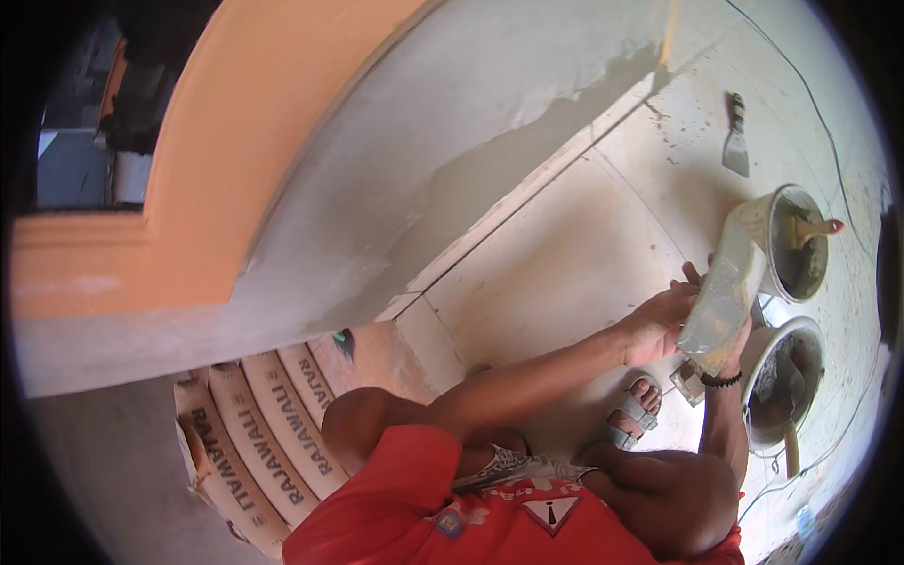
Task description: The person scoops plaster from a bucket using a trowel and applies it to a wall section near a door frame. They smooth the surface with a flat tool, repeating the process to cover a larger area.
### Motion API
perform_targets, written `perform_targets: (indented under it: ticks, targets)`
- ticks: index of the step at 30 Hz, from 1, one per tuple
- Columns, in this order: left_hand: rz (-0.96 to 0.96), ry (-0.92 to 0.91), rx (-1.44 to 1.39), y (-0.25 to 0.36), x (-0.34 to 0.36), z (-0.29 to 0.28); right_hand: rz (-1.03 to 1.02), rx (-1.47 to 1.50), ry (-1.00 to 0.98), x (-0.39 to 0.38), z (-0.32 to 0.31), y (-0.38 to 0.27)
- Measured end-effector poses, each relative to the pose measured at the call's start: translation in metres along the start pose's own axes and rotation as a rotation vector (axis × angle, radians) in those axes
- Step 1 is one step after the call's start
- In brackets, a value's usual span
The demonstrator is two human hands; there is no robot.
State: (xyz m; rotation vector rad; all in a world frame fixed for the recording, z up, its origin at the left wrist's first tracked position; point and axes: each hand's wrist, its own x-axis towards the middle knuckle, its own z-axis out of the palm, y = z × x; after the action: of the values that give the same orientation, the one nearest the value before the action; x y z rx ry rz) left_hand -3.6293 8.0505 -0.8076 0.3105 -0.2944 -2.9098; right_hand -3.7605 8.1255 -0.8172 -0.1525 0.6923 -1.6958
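A flat rectangular plastering trowel (720, 301), smeared with grey, is tilted up between my hands. My right hand (737, 350), with a dark beaded bracelet at the wrist, is closed on it from below; the blade hides most of those fingers. Against the blade's left edge lies my left hand (659, 325), its visible fingers stretched and apart, the rest hidden. Just beyond the trowel stands a bucket (753, 221) with a paintbrush (815, 229) in it. Beside my right wrist is a second bucket (810, 339), holding grey mix and a wooden-handled tool (791, 447).
A putty knife (735, 141) lies on the tiled floor (565, 235). Along the left runs a grey wall (377, 198), partly damp, below an orange frame (254, 104). Several paper sacks (250, 452) lie at lower left. A thin cable (819, 104) crosses the floor at right.
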Motion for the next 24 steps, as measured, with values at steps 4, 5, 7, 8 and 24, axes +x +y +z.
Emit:
perform_targets:
  ticks: [4, 5, 7, 8, 24]
  targets:
    - [0.070, 0.129, -0.067, -0.006, 0.001, 0.005, -0.064, -0.029, 0.020, -0.001, 0.007, 0.009]
    - [0.084, 0.159, -0.025, -0.006, 0.002, 0.005, -0.041, -0.024, 0.013, 0.000, 0.006, 0.009]
    - [0.059, 0.131, 0.028, -0.009, 0.009, 0.011, 0.021, -0.044, -0.019, -0.007, 0.009, -0.006]
    - [0.114, 0.126, -0.002, -0.014, 0.005, -0.007, 0.062, -0.059, -0.069, -0.004, 0.018, 0.001]
    - [0.147, 0.039, 0.082, 0.019, -0.012, -0.046, -0.029, -1.329, -0.004, -0.095, -0.004, -0.063]
